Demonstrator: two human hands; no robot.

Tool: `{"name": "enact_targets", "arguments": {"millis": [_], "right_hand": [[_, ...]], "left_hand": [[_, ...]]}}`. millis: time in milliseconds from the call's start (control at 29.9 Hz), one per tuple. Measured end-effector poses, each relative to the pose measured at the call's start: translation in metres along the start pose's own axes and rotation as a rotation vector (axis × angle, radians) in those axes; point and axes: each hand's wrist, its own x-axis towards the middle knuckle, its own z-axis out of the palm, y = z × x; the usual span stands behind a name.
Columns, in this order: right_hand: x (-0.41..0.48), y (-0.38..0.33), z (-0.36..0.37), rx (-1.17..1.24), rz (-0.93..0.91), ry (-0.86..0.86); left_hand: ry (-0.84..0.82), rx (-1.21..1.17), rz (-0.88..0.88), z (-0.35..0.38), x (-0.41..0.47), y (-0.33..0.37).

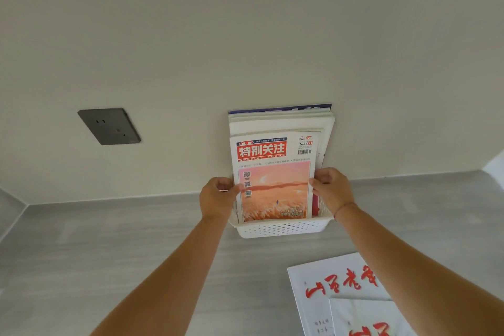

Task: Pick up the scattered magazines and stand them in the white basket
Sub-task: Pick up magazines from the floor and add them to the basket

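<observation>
A white perforated basket [281, 228] stands against the wall on the grey surface. Several magazines stand upright in it, leaning back on the wall. The front one is a magazine with a red title block and an orange sunset cover [274, 188]. My left hand [218, 198] grips its left edge and my right hand [331, 189] grips its right edge, with its lower end inside the basket. Two white magazines with red brush lettering lie flat at the lower right, one [327, 286] partly under the other [365, 319].
A dark wall socket plate [109, 126] is on the wall to the left of the basket. The grey surface [122, 248] runs to a corner at the far left and another at the far right.
</observation>
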Motion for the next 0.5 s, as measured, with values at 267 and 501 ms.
{"name": "enact_targets", "arguments": {"millis": [267, 501], "right_hand": [[-0.008, -0.002, 0.0, -0.053, -0.035, 0.003], [-0.03, 0.005, -0.039, -0.026, -0.044, 0.059]], "left_hand": [[-0.026, 0.029, 0.012, -0.004, -0.003, -0.003], [0.099, 0.04, -0.002, -0.007, -0.04, -0.017]]}}
